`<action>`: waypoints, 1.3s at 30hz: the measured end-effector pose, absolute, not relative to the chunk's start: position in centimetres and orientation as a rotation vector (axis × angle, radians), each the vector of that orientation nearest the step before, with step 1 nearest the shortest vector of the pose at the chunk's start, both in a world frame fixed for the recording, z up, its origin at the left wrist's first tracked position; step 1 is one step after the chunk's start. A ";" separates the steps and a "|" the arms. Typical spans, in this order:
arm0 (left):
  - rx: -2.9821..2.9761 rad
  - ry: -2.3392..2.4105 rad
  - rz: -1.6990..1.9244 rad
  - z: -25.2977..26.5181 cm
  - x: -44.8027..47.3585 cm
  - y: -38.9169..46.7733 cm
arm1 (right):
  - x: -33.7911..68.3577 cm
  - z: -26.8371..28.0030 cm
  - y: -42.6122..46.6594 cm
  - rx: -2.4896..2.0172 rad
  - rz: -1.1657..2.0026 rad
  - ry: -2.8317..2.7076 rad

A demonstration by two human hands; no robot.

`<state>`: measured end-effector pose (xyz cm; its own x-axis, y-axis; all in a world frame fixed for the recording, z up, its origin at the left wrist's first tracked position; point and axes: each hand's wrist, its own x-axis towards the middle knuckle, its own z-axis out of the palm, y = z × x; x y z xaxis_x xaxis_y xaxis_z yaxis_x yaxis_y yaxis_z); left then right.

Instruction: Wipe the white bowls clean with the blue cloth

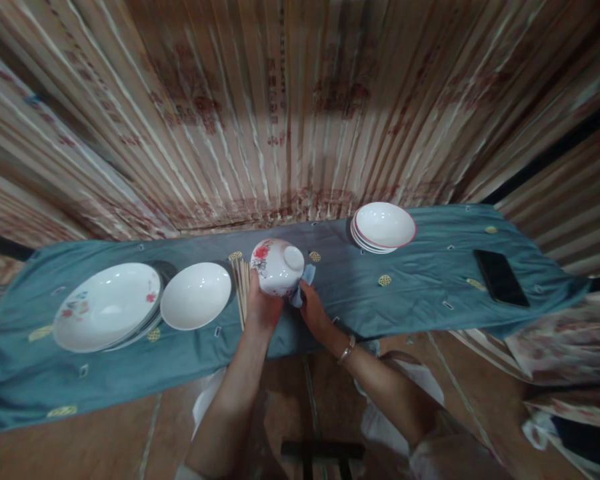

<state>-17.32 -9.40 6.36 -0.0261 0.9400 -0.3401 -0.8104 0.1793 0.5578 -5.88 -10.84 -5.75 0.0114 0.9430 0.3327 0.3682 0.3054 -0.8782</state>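
The left hand [265,310] grips a flowered bowl [276,268], foot showing; the right hand [313,312] pinches a blue cloth [309,273], apparently touching the bowl's side. Chopsticks [241,287] lie just left of the left hand, stacked bowls [384,228] beyond the right.

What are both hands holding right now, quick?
Left hand: closed on the floral bowl, its base showing.
Right hand: closed on a blue cloth at the bowl's edge.
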 end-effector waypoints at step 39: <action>0.269 0.817 1.393 5.0 -16.5 -9.6 | -1.7 2.4 -10.1 -1.363 0.166 -1.969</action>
